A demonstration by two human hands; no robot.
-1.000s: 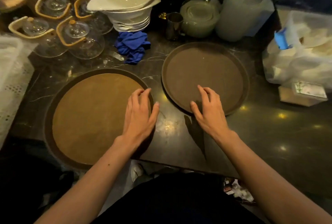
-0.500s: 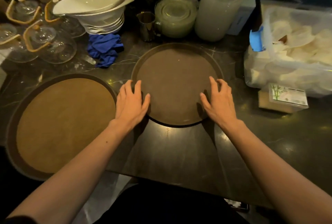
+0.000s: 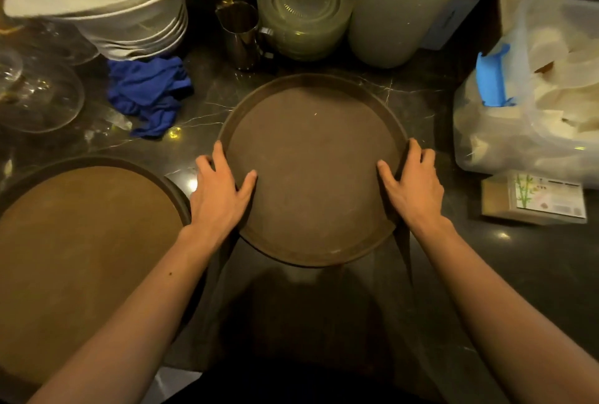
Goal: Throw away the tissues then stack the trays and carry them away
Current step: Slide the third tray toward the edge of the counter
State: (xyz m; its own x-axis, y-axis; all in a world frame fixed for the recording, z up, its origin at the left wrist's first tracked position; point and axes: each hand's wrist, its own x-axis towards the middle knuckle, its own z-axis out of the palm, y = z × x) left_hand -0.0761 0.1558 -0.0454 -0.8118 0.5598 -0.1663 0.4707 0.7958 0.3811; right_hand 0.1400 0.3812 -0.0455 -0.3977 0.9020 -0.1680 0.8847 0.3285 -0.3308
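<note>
A round dark brown tray [image 3: 312,131] lies in the middle of the dark marble counter [image 3: 518,274]. My left hand [image 3: 220,192] grips its left rim, thumb on the inside, fingers around the outer edge. My right hand [image 3: 413,186] grips the right rim the same way. The tray's near edge looks slightly raised and casts a shadow below it. A larger round tray with a tan surface [image 3: 81,257] lies flat at the left, partly over the counter's front edge. No tissues are visible on either tray.
Behind the trays stand stacked white bowls [image 3: 107,4], a blue cloth [image 3: 149,92], a metal jug [image 3: 240,33], stacked glass plates [image 3: 304,11] and a tall plastic container [image 3: 398,7]. Glass lids [image 3: 35,92] lie far left. A clear bin [image 3: 534,95] and small box [image 3: 534,199] sit right.
My left hand left the tan tray and both hands moved to the sides of the dark tray and closed on its rim. The view shifted right and nearer.
</note>
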